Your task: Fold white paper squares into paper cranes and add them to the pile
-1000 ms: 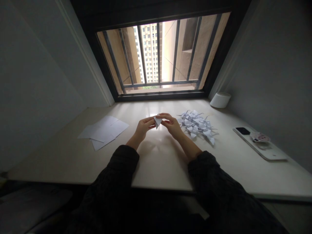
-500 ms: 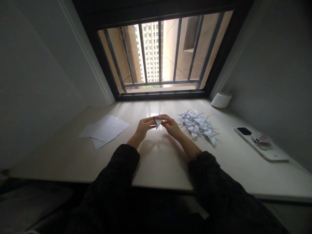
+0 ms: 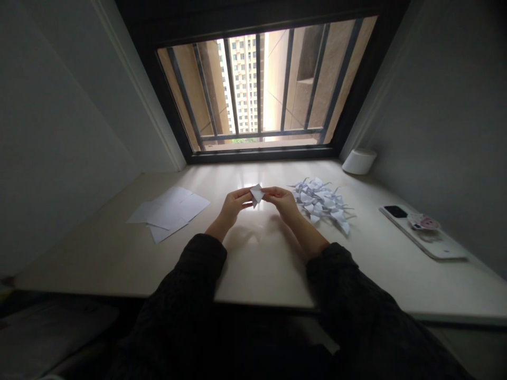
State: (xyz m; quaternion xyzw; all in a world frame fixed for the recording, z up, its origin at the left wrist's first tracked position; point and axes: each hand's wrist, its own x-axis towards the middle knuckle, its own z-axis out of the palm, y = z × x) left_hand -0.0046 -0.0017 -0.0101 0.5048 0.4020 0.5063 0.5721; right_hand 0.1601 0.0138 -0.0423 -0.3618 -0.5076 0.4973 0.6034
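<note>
Between my two hands, above the middle of the white tabletop, is a small folded piece of white paper point(image 3: 257, 193). It shows a diamond-shaped face with a point hanging down. My left hand point(image 3: 233, 206) pinches its left side, the fingers stretched along it and partly behind it. From the other side my right hand point(image 3: 284, 202) pinches the right corner between thumb and fingers. Just right of that hand lies a heap of folded white paper cranes point(image 3: 321, 203). Off to the left, flat sheets of white paper point(image 3: 170, 211) overlap each other.
A phone point(image 3: 422, 232) with a round cartoon grip on its back lies at the right. Behind it, a white cylindrical object point(image 3: 359, 161) stands by the wall. A barred window point(image 3: 261, 89) rises at the back, and the table's front edge point(image 3: 265, 303) runs close to me.
The folded paper now shows a diamond-shaped face instead of a downward triangle. My right fingers have drawn back from its top edge to the right corner. My left hand has barely moved.
</note>
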